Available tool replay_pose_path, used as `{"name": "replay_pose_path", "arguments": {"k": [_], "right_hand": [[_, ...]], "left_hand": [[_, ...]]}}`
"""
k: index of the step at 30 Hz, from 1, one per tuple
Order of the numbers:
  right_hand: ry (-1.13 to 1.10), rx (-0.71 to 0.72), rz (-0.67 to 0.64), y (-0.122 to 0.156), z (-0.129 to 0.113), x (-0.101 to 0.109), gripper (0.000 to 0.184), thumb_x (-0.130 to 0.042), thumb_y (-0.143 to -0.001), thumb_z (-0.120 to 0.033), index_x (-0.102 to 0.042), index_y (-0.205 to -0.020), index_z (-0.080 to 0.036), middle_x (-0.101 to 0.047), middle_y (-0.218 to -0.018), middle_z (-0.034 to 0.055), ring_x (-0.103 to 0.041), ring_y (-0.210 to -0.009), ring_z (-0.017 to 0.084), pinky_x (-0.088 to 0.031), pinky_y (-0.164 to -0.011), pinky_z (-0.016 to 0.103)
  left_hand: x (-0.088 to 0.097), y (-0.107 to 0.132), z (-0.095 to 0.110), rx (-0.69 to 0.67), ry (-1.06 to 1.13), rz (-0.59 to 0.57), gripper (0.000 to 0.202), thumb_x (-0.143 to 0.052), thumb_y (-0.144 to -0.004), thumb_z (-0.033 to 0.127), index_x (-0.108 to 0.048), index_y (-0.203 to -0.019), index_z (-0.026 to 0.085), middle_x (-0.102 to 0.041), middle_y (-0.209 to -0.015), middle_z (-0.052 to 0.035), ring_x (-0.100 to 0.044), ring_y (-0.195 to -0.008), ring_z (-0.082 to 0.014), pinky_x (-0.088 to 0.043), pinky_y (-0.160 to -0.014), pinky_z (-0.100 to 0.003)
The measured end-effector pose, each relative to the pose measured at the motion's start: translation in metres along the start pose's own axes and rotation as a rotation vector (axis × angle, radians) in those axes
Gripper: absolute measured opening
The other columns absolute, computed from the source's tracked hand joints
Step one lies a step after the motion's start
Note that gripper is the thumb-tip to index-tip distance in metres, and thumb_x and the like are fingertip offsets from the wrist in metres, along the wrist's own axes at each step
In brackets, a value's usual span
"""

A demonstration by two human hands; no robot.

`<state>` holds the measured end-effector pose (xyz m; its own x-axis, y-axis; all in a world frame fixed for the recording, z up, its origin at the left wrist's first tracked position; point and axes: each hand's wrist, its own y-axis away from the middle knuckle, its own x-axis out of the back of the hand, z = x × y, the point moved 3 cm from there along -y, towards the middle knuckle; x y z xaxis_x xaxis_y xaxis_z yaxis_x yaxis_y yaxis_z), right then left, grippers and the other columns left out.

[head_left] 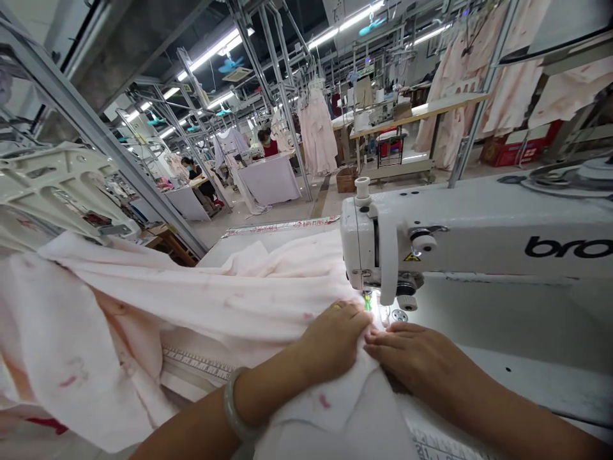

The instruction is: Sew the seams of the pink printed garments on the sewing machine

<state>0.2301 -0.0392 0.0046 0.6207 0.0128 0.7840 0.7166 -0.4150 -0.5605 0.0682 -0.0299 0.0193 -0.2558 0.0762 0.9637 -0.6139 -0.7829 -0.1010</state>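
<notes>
A white sewing machine (479, 236) stands at the right, its lit needle area just beyond my fingertips. Pale pink fabric with small reddish marks (239, 297) runs from the far left to the needle and hangs down between my arms. My left hand (330, 342) is closed on this fabric, left of the green-marked presser foot (368, 301). Close beside it, my right hand (421, 361) has its fingers together, gripping the fabric's edge in front of the needle. Its thumb is hidden, and the fabric covers the spot under the needle.
A printed measuring scale (196, 364) shows on the table at the left, partly under the fabric. White hanger-like frames (62, 185) stand at far left, beside a slanting metal post (110, 140). Behind are hanging pink garments (318, 131), other worktables and people.
</notes>
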Motion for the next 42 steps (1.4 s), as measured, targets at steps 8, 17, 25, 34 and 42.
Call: {"name": "replay_pose_path", "arguments": {"k": [8, 17, 25, 34, 42], "right_hand": [[-0.035, -0.003, -0.017, -0.001, 0.011, 0.000, 0.024, -0.048, -0.103, -0.009, -0.068, -0.095, -0.020, -0.074, -0.086, 0.0021, -0.070, -0.081, 0.018, -0.049, -0.085, 0.034], [0.097, -0.065, 0.020, -0.003, 0.009, 0.010, 0.020, -0.044, -0.097, -0.005, -0.057, -0.092, -0.019, -0.065, -0.093, 0.0049, -0.061, -0.085, 0.020, -0.042, -0.078, 0.035], [0.187, 0.170, 0.020, 0.002, 0.014, 0.001, 0.029, -0.041, -0.099, -0.003, -0.064, -0.088, -0.019, -0.067, -0.087, 0.0042, -0.056, -0.085, 0.022, -0.037, -0.096, 0.043], [-0.053, 0.064, -0.387, 0.002, 0.014, 0.026, 0.027, -0.042, -0.107, -0.019, -0.068, -0.102, -0.023, -0.060, -0.083, 0.0023, -0.052, -0.080, 0.021, -0.037, -0.080, 0.038], [-0.086, 0.005, -0.474, 0.003, 0.014, 0.028, 0.032, -0.038, -0.109, -0.026, -0.070, -0.109, -0.025, -0.062, -0.083, 0.0040, -0.055, -0.081, 0.023, -0.036, -0.074, 0.038]], "left_hand": [[0.019, 0.006, 0.009, 0.008, -0.030, 0.007, 0.015, -0.044, -0.101, 0.014, -0.058, -0.101, 0.017, -0.067, -0.104, -0.0082, -0.060, -0.105, -0.0237, -0.050, -0.100, -0.041], [0.014, 0.036, 0.021, 0.133, 0.056, 0.104, 0.006, -0.055, -0.089, 0.015, -0.053, -0.086, 0.019, -0.065, -0.097, -0.0073, -0.059, -0.095, -0.0241, -0.049, -0.087, -0.038], [0.023, 0.022, 0.017, 0.247, 0.172, 0.212, 0.032, -0.044, -0.095, 0.016, -0.028, -0.068, 0.023, -0.049, -0.068, 0.0006, -0.048, -0.070, -0.0176, -0.039, -0.068, -0.031], [-0.003, 0.028, 0.004, 0.074, 0.058, 0.311, 0.026, -0.064, -0.094, 0.042, -0.056, -0.084, 0.019, -0.064, -0.083, -0.0042, -0.059, -0.081, -0.0222, -0.048, -0.078, -0.036], [-0.005, 0.027, 0.013, -0.177, -0.053, 0.432, 0.016, -0.055, -0.097, 0.018, -0.070, -0.096, 0.018, -0.066, -0.081, -0.0040, -0.059, -0.077, -0.0187, -0.049, -0.079, -0.033]]}}
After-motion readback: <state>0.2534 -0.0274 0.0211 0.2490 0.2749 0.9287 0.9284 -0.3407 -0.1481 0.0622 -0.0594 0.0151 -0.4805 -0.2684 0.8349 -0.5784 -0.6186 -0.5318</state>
